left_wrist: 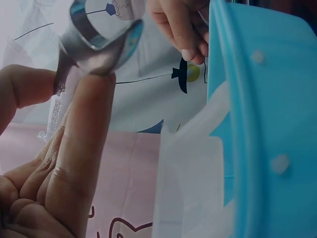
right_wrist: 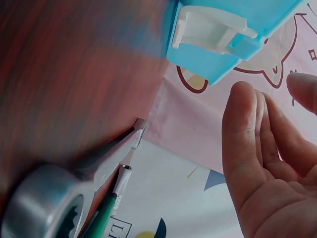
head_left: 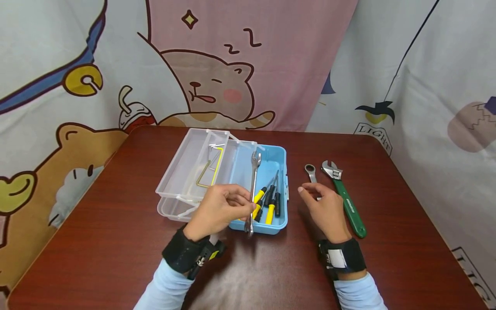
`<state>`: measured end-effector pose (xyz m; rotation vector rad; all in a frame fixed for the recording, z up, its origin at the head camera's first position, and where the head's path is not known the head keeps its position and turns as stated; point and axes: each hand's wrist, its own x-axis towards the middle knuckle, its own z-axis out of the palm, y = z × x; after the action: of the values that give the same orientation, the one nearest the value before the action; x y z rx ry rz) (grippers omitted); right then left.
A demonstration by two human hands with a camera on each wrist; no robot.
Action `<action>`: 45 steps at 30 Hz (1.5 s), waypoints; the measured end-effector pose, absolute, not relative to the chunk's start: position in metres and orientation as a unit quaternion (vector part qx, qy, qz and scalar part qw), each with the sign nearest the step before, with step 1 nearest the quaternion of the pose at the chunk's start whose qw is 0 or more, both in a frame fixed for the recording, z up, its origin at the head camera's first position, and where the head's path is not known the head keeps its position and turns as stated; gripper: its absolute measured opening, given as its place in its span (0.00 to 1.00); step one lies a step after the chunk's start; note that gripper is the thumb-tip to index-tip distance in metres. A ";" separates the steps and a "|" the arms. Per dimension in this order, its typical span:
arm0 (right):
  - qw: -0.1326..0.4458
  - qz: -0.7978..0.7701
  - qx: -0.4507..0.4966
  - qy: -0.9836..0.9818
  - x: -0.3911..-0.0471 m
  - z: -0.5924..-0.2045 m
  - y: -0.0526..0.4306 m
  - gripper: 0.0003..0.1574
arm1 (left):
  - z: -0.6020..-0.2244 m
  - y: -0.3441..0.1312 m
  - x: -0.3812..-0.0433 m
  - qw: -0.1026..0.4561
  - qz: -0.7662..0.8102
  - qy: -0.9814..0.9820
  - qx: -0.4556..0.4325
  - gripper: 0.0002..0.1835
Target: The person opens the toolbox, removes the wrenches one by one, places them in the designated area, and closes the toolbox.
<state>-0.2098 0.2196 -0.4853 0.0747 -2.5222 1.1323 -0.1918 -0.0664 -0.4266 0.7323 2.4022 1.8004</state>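
My left hand [head_left: 222,209] pinches a silver wrench [head_left: 253,176] between thumb and fingertips. The wrench stands lengthwise over the blue toolbox [head_left: 286,172], and its open-jawed end [left_wrist: 96,54] shows large in the left wrist view. Inside the box lie several screwdrivers [head_left: 270,213] with yellow or black handles. My right hand [head_left: 327,213] is held over the table to the right of the box, thumb and fingers apart with nothing between them. Close by it lies a second wrench [head_left: 310,169] with a ring end, partly hidden by the hand in the head view.
A green-handled adjustable wrench [head_left: 350,209] lies on the table [head_left: 391,258] right of my right hand. The clear lid [head_left: 182,168] is folded open to the left of the box, with hex keys [head_left: 204,174] in its tray. Patterned cloth hangs behind.
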 end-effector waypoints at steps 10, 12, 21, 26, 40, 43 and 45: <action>0.185 0.408 0.035 -0.893 -0.208 -0.485 0.217 0.19 | -0.430 -0.058 -0.192 0.054 0.606 0.756 0.243 0.07; 0.185 0.407 0.035 -0.894 -0.208 -0.485 0.217 0.20 | -0.431 -0.057 -0.192 0.060 0.612 0.750 0.243 0.07; 0.174 0.409 0.033 -0.895 -0.206 -0.483 0.212 0.19 | -0.435 -0.051 -0.192 0.055 0.590 0.767 0.247 0.08; 0.176 0.411 0.037 -0.894 -0.206 -0.482 0.210 0.19 | -0.438 -0.049 -0.192 0.054 0.591 0.766 0.249 0.08; 0.187 0.427 0.082 -0.881 -0.203 -0.483 0.201 0.15 | -0.443 -0.039 -0.192 0.070 0.613 0.751 0.235 0.06; 0.191 0.424 0.092 -0.880 -0.203 -0.483 0.199 0.15 | -0.444 -0.038 -0.191 0.067 0.609 0.752 0.241 0.06; 0.192 0.423 0.097 -0.880 -0.202 -0.483 0.198 0.15 | -0.444 -0.037 -0.191 0.066 0.607 0.753 0.244 0.06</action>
<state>-0.2023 0.1982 -0.4835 0.2718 -2.4702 1.1888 -0.1914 -0.0372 -0.4444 0.7365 2.2729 1.8313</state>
